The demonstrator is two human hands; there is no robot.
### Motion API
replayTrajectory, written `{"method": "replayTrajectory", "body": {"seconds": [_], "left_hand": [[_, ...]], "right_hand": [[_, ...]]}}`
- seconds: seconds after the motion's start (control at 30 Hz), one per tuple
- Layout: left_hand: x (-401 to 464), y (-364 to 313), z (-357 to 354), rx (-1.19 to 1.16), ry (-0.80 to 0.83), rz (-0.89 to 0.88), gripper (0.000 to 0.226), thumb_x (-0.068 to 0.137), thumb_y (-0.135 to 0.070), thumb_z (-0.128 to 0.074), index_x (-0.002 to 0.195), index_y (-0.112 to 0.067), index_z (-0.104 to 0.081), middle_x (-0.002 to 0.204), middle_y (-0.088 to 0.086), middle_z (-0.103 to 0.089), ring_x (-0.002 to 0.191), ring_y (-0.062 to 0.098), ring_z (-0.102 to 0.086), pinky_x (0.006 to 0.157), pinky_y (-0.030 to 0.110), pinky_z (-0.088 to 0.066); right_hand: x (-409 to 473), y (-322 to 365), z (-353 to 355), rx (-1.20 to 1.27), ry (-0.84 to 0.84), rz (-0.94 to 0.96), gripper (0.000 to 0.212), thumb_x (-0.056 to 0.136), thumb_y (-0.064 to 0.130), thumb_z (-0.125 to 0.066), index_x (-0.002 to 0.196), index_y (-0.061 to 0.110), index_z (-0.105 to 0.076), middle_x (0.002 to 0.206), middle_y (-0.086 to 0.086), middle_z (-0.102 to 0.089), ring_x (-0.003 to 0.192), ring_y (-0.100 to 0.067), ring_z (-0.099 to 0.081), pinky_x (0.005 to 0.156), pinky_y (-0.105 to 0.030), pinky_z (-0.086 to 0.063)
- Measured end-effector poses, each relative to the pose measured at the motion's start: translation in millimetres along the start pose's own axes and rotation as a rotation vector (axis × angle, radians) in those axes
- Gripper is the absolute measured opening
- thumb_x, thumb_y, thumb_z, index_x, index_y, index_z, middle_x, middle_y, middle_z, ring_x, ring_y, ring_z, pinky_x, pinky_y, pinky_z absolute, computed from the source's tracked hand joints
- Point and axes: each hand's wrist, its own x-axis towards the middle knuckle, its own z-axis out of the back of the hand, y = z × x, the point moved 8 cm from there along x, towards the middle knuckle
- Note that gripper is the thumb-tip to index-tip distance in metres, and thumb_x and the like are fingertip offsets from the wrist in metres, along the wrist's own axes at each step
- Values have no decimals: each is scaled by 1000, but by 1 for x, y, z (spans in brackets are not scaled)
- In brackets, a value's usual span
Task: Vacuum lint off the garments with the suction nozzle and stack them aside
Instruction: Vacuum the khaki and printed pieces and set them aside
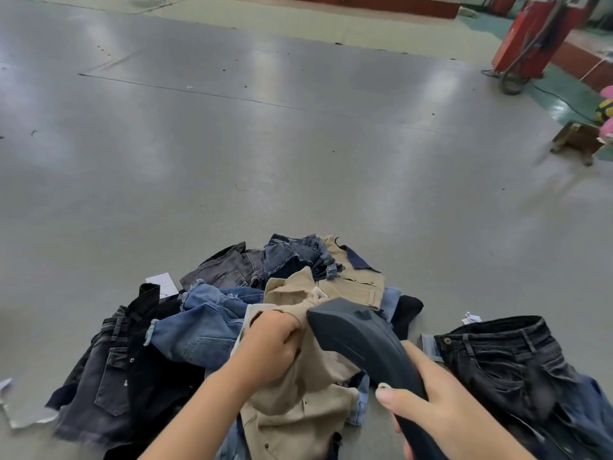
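- Two bare hands are working over the heap of garments (232, 313) that is lying on the grey floor (265, 144).
- The left hand (272, 346) is gripping a beige garment (298, 386) with curled fingers, bunching the cloth on the near side of the heap.
- The right hand (441, 396) is holding the dark suction nozzle (358, 336) by its handle, thumb lying on top, fingers wrapping around it.
- The front end of the nozzle is touching the beige garment, just to the right of the left hand.
- Blue denim shorts (202, 330) and black pieces are lying at the left part of the heap, and a second beige piece (351, 280) is at its far side.
- Dark jeans (510, 363) are lying apart, to the right of the heap.
- A white paper tag (162, 283) is showing at the far left edge of the heap.
- A red machine (534, 34) is standing far beyond the heap, to the right.
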Motion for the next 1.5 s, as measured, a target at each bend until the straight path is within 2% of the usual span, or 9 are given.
{"method": "replayTrajectory", "body": {"seconds": [0.17,0.3,0.43,0.6,0.83,1.0,1.13,1.2,1.5], "left_hand": [[-7,-23,-14,191,65,-166,26,80,-18,-47,63,-7,-62,65,10,-61,62,27,-52,59,28,-33],[0,-1,-2,62,25,12,24,81,-14,-45,65,0,-56,69,10,-59,67,26,-50,63,36,-38],[3,-5,3,-52,18,13,18,76,-13,-42,61,-8,-50,65,4,-57,64,24,-49,63,40,-42],[-4,-16,-8,-168,95,-34,23,83,-11,-45,79,1,-64,81,8,-65,78,25,-58,73,43,-48],[-38,9,-63,-1553,10,787,41,80,-24,-61,108,4,-70,117,29,-63,106,34,-65,86,36,-55],[-43,17,-66,-1828,-117,961,67,84,-64,-43,97,-6,-75,122,22,-64,108,32,-65,98,45,-49],[-23,20,-50,-1578,-152,856,22,92,-15,-54,96,-10,-75,96,14,-73,74,25,-72,59,35,-58],[-21,26,-36,-1310,-259,827,31,95,3,-42,96,-11,-70,81,12,-70,62,19,-66,52,26,-53],[-12,4,-19,-1224,-157,497,30,96,9,-40,106,-3,-66,93,18,-72,80,22,-71,63,25,-56]], "right_hand": [[0,5,0,195,-43,-40,21,80,35,-67,99,39,-58,63,-3,-60,50,-28,-58,50,-32,-50],[-2,11,7,251,-39,1,33,77,34,-65,108,31,-56,64,-8,-60,53,-31,-59,53,-35,-50],[-3,9,-8,145,71,20,46,71,38,-62,116,42,-51,72,14,-67,63,1,-60,63,-20,-43],[2,8,-11,290,-26,-1,35,71,34,-65,105,33,-59,62,1,-62,49,-17,-59,49,-25,-46],[6,-4,21,504,-362,-7,19,86,17,-62,101,9,-55,61,-17,-56,47,-33,-55,43,-32,-49],[5,-7,18,465,-345,-4,20,86,21,-66,103,14,-57,61,-15,-57,47,-35,-56,45,-32,-48],[3,0,9,475,-289,34,37,72,32,-66,106,22,-58,62,-13,-58,47,-35,-56,47,-30,-49],[2,1,9,472,-296,45,39,70,32,-65,106,23,-58,62,-14,-57,46,-35,-56,46,-30,-48],[-6,4,-4,310,-155,52,33,68,34,-66,98,46,-60,64,-11,-62,52,-29,-60,52,-31,-49]]}}
